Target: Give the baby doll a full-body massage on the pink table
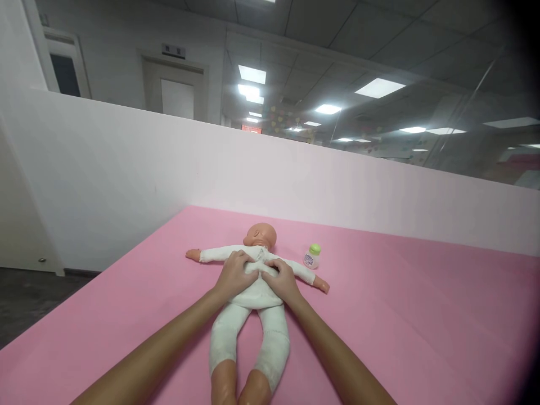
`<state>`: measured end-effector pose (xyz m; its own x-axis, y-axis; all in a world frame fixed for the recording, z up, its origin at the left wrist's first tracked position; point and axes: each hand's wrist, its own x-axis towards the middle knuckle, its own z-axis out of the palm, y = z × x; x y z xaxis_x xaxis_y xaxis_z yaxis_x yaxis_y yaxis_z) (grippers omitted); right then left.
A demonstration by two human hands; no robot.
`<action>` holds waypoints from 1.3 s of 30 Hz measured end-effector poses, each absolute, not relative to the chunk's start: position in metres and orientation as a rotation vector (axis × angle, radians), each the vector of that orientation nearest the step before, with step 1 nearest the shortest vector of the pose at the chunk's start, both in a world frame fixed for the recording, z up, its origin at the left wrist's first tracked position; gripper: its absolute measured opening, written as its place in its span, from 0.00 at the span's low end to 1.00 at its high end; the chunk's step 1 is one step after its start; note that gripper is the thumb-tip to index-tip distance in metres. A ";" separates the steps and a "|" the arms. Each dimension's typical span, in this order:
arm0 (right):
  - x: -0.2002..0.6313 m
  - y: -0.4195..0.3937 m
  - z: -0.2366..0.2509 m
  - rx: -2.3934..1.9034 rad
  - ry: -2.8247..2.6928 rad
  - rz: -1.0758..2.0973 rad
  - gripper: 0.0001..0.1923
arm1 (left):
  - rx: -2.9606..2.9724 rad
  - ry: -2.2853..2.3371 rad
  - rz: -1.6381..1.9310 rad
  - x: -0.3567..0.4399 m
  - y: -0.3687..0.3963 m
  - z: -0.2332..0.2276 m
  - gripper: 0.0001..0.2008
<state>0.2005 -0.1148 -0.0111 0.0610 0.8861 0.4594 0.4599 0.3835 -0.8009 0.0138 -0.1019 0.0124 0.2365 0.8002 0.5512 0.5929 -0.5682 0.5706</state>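
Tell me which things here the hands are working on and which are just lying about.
In hand:
- baby doll in a white suit, on its back
- left hand and right hand, both pressed on the doll's chest, fingers bunching the cloth

Lying about:
- small bottle with a green cap, upright beside the doll's arm
- pink table
- white partition behind

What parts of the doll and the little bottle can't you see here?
- Doll chest, head view: covered by the left hand and right hand, so their grip on the white suit is unclear.
- Doll's feet: cut off by the bottom edge.
- Bottle label: too small to read.
- Doll's face: turned away.
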 end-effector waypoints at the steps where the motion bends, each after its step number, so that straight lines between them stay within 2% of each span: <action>1: 0.200 -0.115 -0.011 -1.233 -1.565 0.506 0.08 | 2.267 1.314 1.248 0.014 -0.101 0.012 0.05; 5: 0.198 -0.116 -0.013 -1.161 -1.549 0.471 0.03 | 2.276 1.325 1.268 0.013 -0.097 0.008 0.04; 9: 0.198 -0.119 -0.019 -1.114 -1.559 0.372 0.05 | 2.338 1.272 1.285 0.012 -0.097 0.006 0.05; 11: 0.199 -0.121 -0.023 -1.091 -1.584 0.323 0.10 | 2.412 1.228 1.277 0.012 -0.099 0.006 0.09; 14: 0.203 -0.121 -0.028 -1.054 -1.641 0.267 0.23 | 2.520 1.187 1.240 0.011 -0.103 0.008 0.18; 17: 0.205 -0.120 -0.032 -1.038 -1.673 0.228 0.28 | 2.569 1.162 1.189 0.010 -0.104 0.008 0.23; 20: 0.206 -0.120 -0.031 -1.045 -1.693 0.222 0.25 | 2.559 1.166 1.162 0.009 -0.104 0.009 0.22; 26: 0.203 -0.123 -0.024 -1.055 -1.669 0.247 0.09 | 2.513 1.258 1.136 0.011 -0.108 0.018 0.07; 29: 0.202 -0.124 -0.023 -1.040 -1.646 0.243 0.07 | 2.506 1.281 1.129 0.011 -0.110 0.019 0.06; 31: 0.203 -0.124 -0.024 -1.020 -1.641 0.236 0.11 | 2.510 1.258 1.157 0.011 -0.109 0.017 0.09; 36: 0.205 -0.119 -0.031 -1.009 -1.636 0.237 0.20 | 2.537 1.183 1.211 0.009 -0.103 0.007 0.27; 39: 0.206 -0.116 -0.036 -1.033 -1.639 0.250 0.24 | 2.534 1.198 1.191 0.008 -0.099 0.002 0.30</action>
<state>0.2063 -0.1162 -0.0357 0.0110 0.7281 0.6854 0.4908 0.5933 -0.6381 0.0084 -0.0994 0.0016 0.3860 0.6904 0.6118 0.6158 -0.6867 0.3864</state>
